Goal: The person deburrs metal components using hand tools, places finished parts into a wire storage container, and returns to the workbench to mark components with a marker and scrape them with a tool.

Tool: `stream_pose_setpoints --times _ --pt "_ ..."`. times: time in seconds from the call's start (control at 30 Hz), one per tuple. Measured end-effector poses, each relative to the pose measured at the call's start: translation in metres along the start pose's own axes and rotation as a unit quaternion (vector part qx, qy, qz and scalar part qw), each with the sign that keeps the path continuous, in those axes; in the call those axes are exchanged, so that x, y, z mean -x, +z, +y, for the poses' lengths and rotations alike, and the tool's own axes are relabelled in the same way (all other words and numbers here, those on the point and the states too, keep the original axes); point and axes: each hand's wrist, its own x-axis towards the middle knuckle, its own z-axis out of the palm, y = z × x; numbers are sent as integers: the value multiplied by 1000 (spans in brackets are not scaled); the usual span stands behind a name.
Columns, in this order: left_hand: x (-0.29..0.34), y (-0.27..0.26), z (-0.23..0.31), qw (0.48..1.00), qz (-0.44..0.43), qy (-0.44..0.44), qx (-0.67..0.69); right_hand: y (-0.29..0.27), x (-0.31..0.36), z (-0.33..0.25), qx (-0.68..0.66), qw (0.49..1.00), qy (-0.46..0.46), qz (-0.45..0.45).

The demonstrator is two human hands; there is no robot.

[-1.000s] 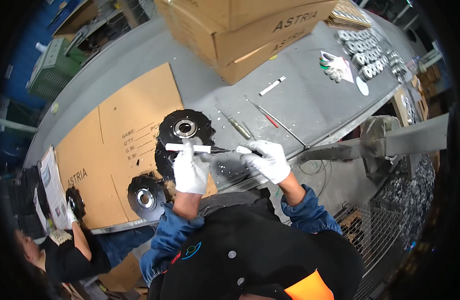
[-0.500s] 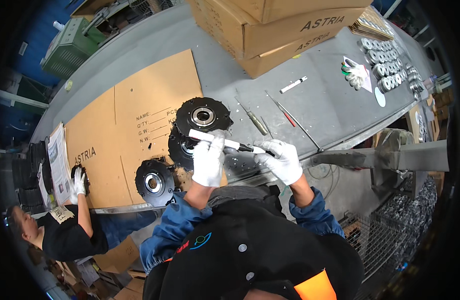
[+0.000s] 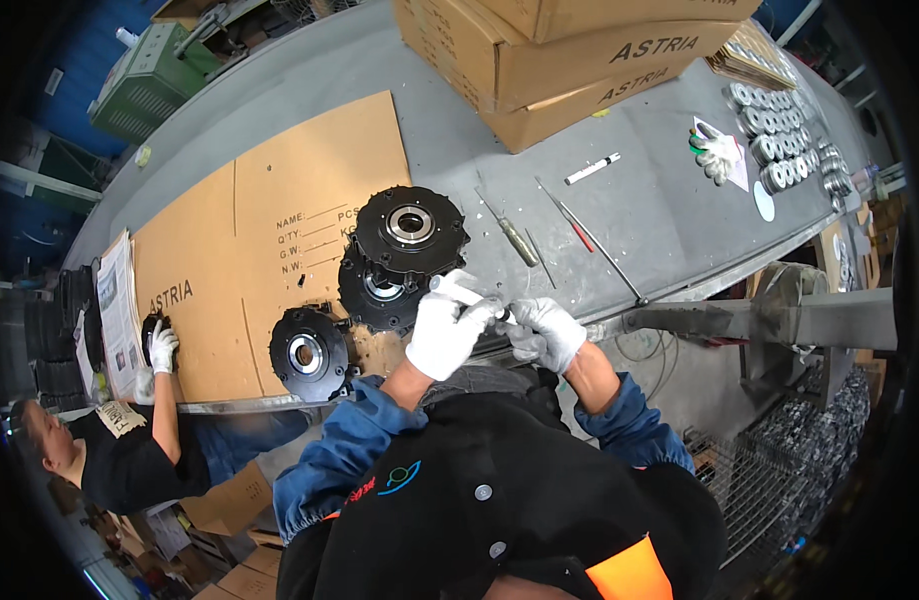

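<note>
A white marker pen (image 3: 454, 291) slants between my two gloved hands, above the bench's near edge. My left hand (image 3: 441, 335) is closed round its barrel, with the white end sticking out past the thumb. The fingers of my right hand (image 3: 549, 332) are closed on the pen's other, dark end; whether the cap is on or off is hidden. Just beyond my left hand, a black round housing with a metal bearing ring (image 3: 431, 246) rests on a second black housing (image 3: 364, 293). Another black housing (image 3: 312, 354) lies to their left at the bench edge.
Flattened cardboard (image 3: 204, 230) lies under the housings. A screwdriver (image 3: 514, 240), a long thin rod (image 3: 604, 255) and another marker (image 3: 592, 169) lie to the right. Stacked cartons (image 3: 539, 75) stand at the back, metal rings (image 3: 774, 145) far right. At left, a co-worker's gloved hand (image 3: 163, 350) touches a dark part.
My hands have drawn closer together, and the marker has tilted more steeply, its dark end now mostly covered by fingers. The co-worker's second gloved hand has come into view.
</note>
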Motion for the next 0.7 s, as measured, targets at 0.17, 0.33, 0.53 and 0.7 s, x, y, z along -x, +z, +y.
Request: stream_pose_setpoints --times 0.17,0.33,0.53,0.7 --pt "-1 16 -8 987 -82 -134 -24 -43 -8 -6 7 988 -110 107" --pt "20 5 -45 979 -66 -99 -164 -93 -20 -69 5 901 -263 346" --pt "73 -52 -52 974 175 -144 -18 -193 -25 -105 97 785 -340 509" --pt "133 -110 -53 821 536 -163 -111 -220 -39 -104 214 681 -390 581"
